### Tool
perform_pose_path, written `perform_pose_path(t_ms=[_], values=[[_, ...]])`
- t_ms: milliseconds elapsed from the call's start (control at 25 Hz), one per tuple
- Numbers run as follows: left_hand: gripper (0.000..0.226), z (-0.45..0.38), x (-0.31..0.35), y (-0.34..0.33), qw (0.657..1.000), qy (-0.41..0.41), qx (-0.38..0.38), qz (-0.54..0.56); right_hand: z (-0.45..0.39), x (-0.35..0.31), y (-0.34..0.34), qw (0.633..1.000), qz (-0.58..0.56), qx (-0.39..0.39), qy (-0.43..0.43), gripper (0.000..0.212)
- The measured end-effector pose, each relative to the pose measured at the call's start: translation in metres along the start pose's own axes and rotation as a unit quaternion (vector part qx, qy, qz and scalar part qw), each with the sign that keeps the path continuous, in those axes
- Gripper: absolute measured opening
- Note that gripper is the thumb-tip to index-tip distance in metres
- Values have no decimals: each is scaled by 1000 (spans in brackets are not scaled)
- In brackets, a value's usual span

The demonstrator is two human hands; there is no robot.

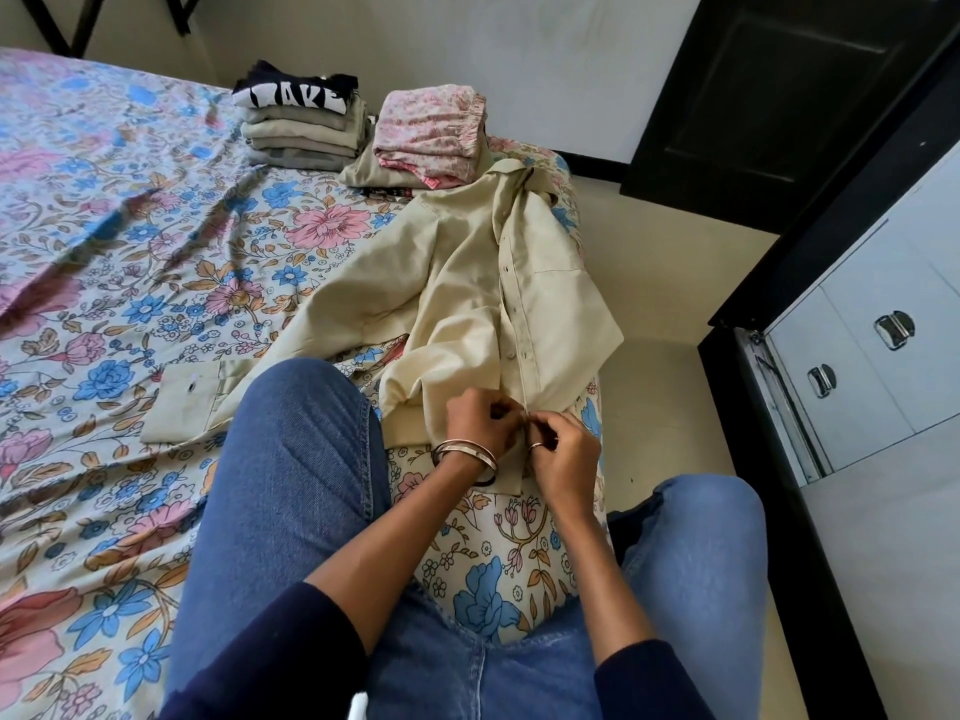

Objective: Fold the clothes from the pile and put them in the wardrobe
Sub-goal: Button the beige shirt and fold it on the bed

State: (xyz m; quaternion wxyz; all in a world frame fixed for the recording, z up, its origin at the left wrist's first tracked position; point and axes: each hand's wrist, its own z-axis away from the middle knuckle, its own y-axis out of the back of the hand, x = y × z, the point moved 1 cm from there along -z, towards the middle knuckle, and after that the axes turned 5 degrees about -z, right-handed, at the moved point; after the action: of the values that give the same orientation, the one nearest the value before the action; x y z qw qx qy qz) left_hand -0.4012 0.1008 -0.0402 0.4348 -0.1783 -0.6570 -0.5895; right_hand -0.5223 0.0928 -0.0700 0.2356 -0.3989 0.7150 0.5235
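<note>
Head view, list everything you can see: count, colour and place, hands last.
Shirt: one, cream, spread on bed edge, hem toward the person.
Grey stack: one, grey-green folded clothes, black printed top uppermost, far end of bed.
Pink stack: one, pink floral, right of grey stack.
Bedsheet: one, floral blue and pink.
Wardrobe: one, black frame, white drawers, right.
Left hand: bangles, grip on shirt hem.
Right hand: ring, grip on shirt hem.

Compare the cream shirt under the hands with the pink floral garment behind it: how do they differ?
The cream shirt is plain and lies spread open, sleeves out; the pink floral garment is patterned and already folded into a compact stack. Both hands, left and right, pinch the shirt's front edge; nothing touches the pink one. Both rest on the bed.
</note>
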Motion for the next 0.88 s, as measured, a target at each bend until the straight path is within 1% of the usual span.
perform_pose_path(t_ms=[160, 280, 400, 480, 560, 680, 800, 880], values=[[11, 0, 0, 0, 1000, 0, 1, 0, 0, -2, 2, 993, -82, 4, -79, 19], [9, 0, -2, -3, 1000, 9, 13, 14, 0, -5, 6, 986, -130, -8, -106, 18], [4, -1, -5, -6, 996, 46, 1, 73, -1, -3, 6, 985, -123, -14, -116, 18], [1, -1, -5, -8, 995, 56, -7, 88, 0, -2, 6, 985, -117, -9, -127, 19], [2, 0, -4, -7, 991, 71, -12, 109, 0, -2, 6, 985, -119, -12, -127, 20], [7, 0, -6, -6, 982, 105, -20, 154, -2, -1, 10, 981, -132, -50, -132, 19], [5, -2, -7, -10, 991, 76, -20, 106, -6, 4, 16, 979, -124, -74, -146, 19], [7, -2, -6, -10, 996, 51, -27, 74, -6, 5, 18, 981, -118, -80, -135, 20]])
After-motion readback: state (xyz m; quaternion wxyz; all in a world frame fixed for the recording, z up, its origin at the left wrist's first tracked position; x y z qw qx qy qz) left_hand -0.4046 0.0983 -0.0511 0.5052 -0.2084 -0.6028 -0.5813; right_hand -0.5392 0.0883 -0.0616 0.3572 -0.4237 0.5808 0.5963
